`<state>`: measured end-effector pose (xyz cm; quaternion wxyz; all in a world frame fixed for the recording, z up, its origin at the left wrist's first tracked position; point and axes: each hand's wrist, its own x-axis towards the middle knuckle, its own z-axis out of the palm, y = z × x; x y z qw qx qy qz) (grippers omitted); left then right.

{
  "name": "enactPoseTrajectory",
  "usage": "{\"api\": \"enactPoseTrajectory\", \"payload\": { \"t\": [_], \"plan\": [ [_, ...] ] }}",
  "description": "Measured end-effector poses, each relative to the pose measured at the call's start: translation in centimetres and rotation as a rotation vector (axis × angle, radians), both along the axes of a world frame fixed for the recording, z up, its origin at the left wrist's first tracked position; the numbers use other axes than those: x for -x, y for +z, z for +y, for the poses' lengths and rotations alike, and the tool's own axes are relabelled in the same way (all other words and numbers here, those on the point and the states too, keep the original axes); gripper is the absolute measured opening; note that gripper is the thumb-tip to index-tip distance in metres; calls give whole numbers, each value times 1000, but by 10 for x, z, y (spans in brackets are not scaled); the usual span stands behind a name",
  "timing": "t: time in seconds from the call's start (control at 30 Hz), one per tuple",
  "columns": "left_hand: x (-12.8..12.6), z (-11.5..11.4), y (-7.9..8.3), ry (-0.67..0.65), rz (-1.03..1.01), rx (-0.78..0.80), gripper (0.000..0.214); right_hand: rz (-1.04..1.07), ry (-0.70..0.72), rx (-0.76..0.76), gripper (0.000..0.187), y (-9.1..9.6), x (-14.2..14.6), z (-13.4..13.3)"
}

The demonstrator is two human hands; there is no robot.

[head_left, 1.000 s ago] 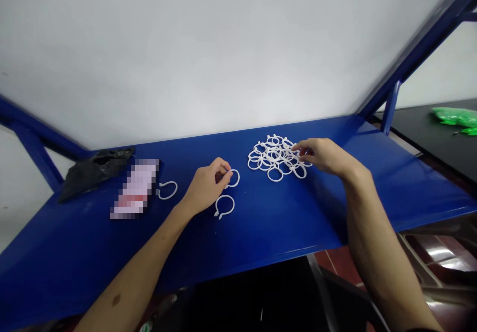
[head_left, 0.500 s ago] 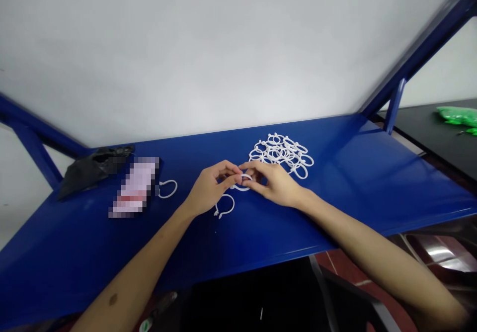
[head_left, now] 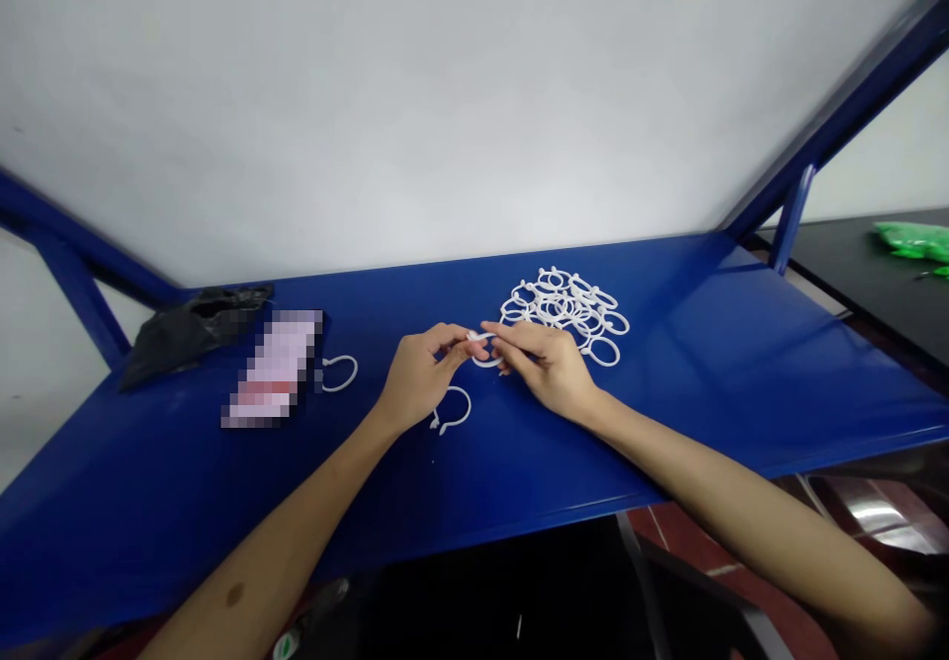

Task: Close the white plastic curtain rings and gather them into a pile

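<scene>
Between my two hands is a white plastic ring [head_left: 486, 363], held a little above the blue tabletop. My left hand [head_left: 426, 369] pinches its left side between thumb and fingers. From the other side, my right hand [head_left: 547, 364] has thumb and fingertips closed on the ring; the fingers partly cover it. Just below my left hand lies an open white ring [head_left: 470, 406] with knobbed ends. Behind my right hand is a heap of similar white rings [head_left: 563, 306], several of them overlapping.
Another white ring [head_left: 355, 371] lies on the blue table [head_left: 474, 492] to the left, beside a blurred-out pink item [head_left: 286, 344]. A black plastic bag [head_left: 193, 334] sits at the far left. Blue frame bars [head_left: 793, 215] rise at both sides. A green bag [head_left: 915, 239] rests on a black surface at right.
The held ring has turned between my fingers, and a straight-looking part of it now shows at the top. My right fingers have shifted their grip slightly. The view moved a little.
</scene>
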<state>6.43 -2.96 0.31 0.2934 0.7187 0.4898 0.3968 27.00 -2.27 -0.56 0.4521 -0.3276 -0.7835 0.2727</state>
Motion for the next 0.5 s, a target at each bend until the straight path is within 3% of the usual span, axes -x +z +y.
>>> {"api": "enactPoseTrajectory", "payload": {
  "t": [0.37, 0.5],
  "plan": [
    [-1, -1, -9, 4, 129, -73, 25, -407, 90, -273, 42, -11, -13, 4],
    [-1, 1, -9, -34, 129, -82, 24, -472, 90, -305, 41, -1, -13, 4]
  ]
}}
